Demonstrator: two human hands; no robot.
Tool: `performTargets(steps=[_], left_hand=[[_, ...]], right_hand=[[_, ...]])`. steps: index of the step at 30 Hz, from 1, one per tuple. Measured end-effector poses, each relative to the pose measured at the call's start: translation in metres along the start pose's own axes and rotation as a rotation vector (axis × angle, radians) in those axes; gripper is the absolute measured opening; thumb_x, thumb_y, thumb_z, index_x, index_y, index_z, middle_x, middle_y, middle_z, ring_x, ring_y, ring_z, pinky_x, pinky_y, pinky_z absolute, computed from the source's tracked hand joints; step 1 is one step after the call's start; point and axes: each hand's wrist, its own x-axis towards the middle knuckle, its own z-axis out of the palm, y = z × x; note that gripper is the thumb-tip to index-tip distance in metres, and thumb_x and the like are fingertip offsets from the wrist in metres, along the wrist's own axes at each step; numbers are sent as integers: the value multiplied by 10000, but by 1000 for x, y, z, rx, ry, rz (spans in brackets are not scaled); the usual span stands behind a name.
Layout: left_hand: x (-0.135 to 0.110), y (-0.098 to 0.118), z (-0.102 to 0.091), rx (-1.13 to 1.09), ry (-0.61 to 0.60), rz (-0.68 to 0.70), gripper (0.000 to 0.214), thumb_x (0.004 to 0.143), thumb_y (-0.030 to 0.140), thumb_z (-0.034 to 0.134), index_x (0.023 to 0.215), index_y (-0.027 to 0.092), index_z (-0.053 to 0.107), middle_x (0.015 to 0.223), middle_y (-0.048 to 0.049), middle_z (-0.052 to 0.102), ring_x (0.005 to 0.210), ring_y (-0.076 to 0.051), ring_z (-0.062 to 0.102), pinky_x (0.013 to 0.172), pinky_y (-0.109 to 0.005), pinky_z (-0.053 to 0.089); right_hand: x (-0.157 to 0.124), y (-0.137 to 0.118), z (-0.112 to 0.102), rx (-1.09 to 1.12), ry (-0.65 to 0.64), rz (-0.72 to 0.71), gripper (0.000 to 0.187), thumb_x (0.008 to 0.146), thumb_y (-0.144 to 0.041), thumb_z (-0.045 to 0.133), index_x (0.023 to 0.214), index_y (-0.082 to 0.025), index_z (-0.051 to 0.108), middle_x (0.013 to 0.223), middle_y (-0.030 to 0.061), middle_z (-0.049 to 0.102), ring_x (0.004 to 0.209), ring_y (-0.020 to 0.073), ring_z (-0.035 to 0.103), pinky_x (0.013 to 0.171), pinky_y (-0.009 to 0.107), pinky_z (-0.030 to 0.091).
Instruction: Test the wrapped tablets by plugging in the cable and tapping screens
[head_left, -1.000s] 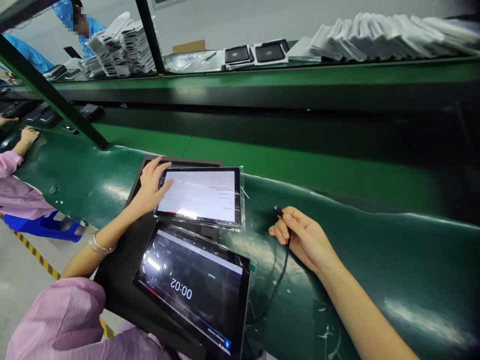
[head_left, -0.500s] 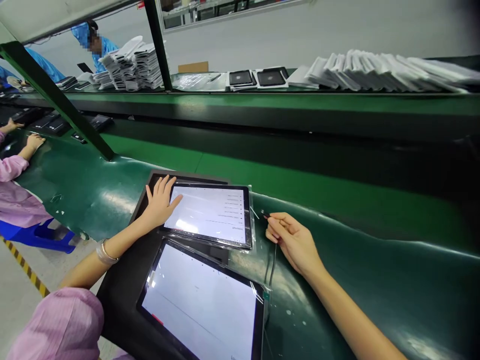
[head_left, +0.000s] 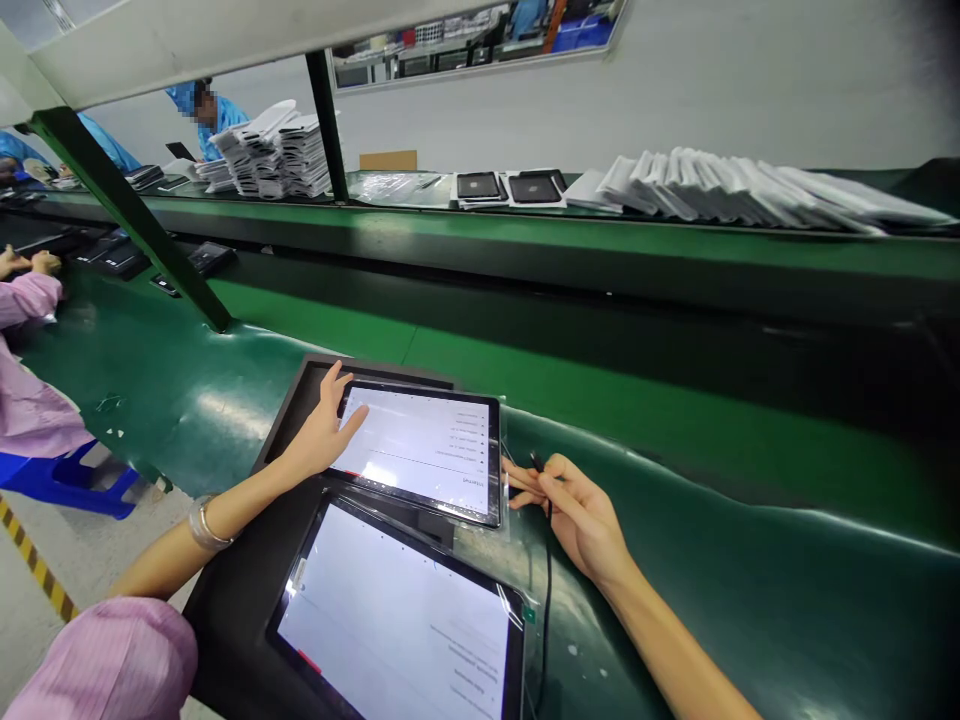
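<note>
Two lit tablets in clear film lie in front of me. The farther tablet [head_left: 420,450] rests partly on a black tray [head_left: 247,570] and shows a list. My left hand [head_left: 322,430] is at its left end, fingers spread, thumb over the screen. My right hand [head_left: 581,510] pinches a black cable [head_left: 548,600] near its plug between thumb and index finger. Its other fingers reach to the tablet's right edge; whether they press it I cannot tell. The nearer tablet [head_left: 405,620] lies tilted, its screen mostly white with faint text lines.
A green mat [head_left: 720,580] covers the bench. Beyond are a dark green strip, then a shelf with white sleeves [head_left: 705,185] and a stack of white packets [head_left: 277,155]. A green post [head_left: 135,220] slants at left. A co-worker's pink sleeve [head_left: 30,300] shows beside it.
My right hand has shifted closer to the farther tablet, and its fingers now extend to that edge. New text lines show on the nearer tablet. The view has tipped slightly upward.
</note>
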Motion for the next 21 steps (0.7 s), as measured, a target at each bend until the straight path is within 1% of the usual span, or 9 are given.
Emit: performTargets(steps=[2, 4, 5, 7, 9, 11, 13, 17, 21], left_hand=[[2, -4, -1, -46, -6, 5, 828, 1031, 536, 521, 1627, 316, -9, 1681, -157, 261, 1552, -294, 315, 1272, -539, 275], [4, -4, -2, -9, -11, 42, 780, 1039, 526, 507, 1626, 300, 47, 1689, -155, 232, 1561, -286, 295, 1279, -527, 269], [4, -3, -2, 50, -14, 76, 740, 1044, 520, 498, 1624, 298, 97, 1699, -147, 202, 1576, -286, 254, 1284, -531, 254], [5, 2, -2, 224, -25, 155, 630, 1057, 504, 472, 1605, 311, 227, 1725, -112, 119, 1609, -300, 107, 1294, -566, 189], [7, 10, 0, 418, -36, 228, 543, 1065, 490, 457, 1573, 339, 338, 1741, -72, 38, 1612, -328, -50, 1284, -634, 86], [12, 19, 5, 565, -47, 291, 494, 1069, 482, 453, 1545, 359, 409, 1744, -60, 4, 1599, -356, -123, 1253, -693, 10], [20, 26, 11, 641, -62, 331, 461, 1067, 486, 459, 1512, 366, 467, 1743, -66, 6, 1594, -379, -122, 1227, -729, -14], [36, 32, 25, 632, -45, 336, 408, 1073, 485, 436, 1440, 354, 558, 1740, -74, 13, 1592, -392, -110, 1212, -749, 3], [36, 29, 31, 641, -35, 381, 394, 1074, 476, 435, 1415, 355, 590, 1737, -76, 45, 1594, -391, -81, 1210, -747, 12]], right_hand=[[4, 0, -1, 13, 10, 7, 340, 844, -477, 846, 815, -225, 620, 913, 99, 763, 1120, 290, 693, 805, 329, 590], [8, 0, 1, 40, 41, 4, 330, 841, -468, 849, 804, -223, 632, 1012, 93, 762, 1066, 252, 700, 812, 300, 583], [11, 0, 1, 55, 69, -9, 327, 834, -466, 856, 800, -222, 639, 1049, 90, 758, 1034, 231, 699, 829, 288, 577], [14, 0, 2, 74, 129, -44, 320, 810, -465, 875, 804, -225, 663, 1056, 84, 755, 973, 193, 689, 864, 261, 560], [16, 0, 2, 72, 162, -65, 318, 784, -469, 891, 808, -232, 681, 1014, 76, 753, 913, 168, 671, 845, 235, 551], [16, 1, 0, 61, 158, -68, 321, 771, -476, 897, 808, -237, 687, 970, 70, 748, 867, 159, 651, 808, 224, 545], [17, 1, -1, 44, 145, -68, 326, 774, -484, 893, 801, -235, 685, 937, 71, 738, 845, 159, 635, 781, 224, 537], [16, -1, -3, 11, 128, -66, 331, 786, -494, 881, 796, -228, 684, 902, 72, 721, 817, 159, 613, 739, 228, 523], [16, -3, -4, -7, 113, -52, 335, 807, -512, 861, 805, -227, 685, 893, 72, 708, 802, 165, 601, 719, 247, 517]])
